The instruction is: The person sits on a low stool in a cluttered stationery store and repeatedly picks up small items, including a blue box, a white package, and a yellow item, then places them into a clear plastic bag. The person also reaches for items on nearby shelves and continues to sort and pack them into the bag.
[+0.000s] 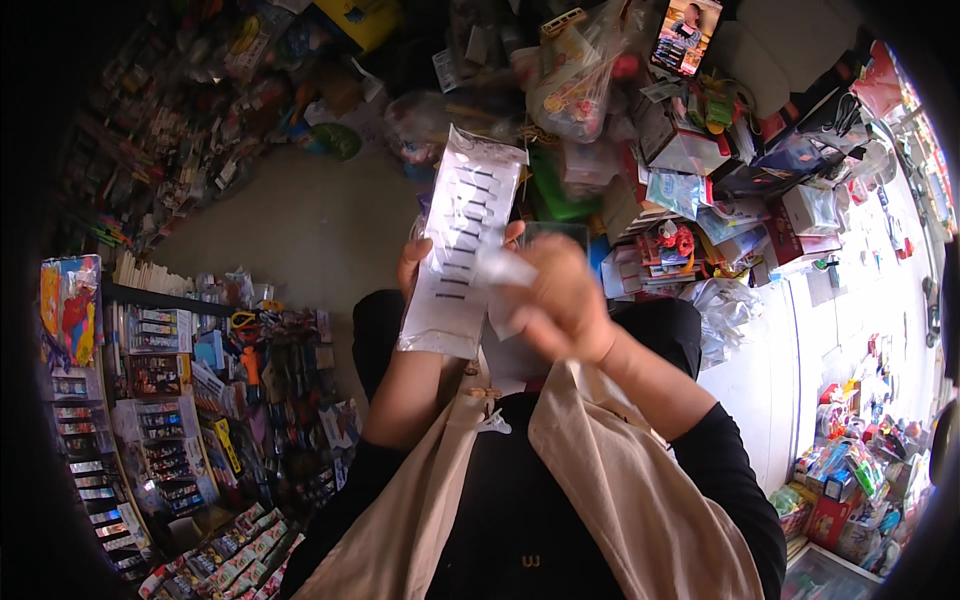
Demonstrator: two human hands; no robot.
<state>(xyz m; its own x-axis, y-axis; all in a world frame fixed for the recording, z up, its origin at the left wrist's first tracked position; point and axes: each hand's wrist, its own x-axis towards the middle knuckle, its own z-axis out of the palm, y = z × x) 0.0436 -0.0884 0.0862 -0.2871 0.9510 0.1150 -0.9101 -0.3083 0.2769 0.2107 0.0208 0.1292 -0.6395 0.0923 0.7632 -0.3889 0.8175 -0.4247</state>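
My left hand (412, 264) grips a long white card in a clear plastic sleeve (457, 240) from behind, its fingertips showing at both edges. A column of short, thin black strips runs down the card; what they are is unclear. Close to the card's lower right side is my right hand (574, 296), blurred by motion. Between its fingers is a small whitish piece (506, 268), paper or plastic, too smeared to identify. A clear-edged flat box (556, 234) shows partly behind the right hand, above my lap.
Displays of packaged pens and stationery (161, 420) stand at the left. Ahead, bagged goods (574, 97) hang or lie piled, with stacked boxes (682, 146) beside them. A lit phone (685, 37) stands at the top right. A crumpled plastic bag (720, 315) lies by my right knee.
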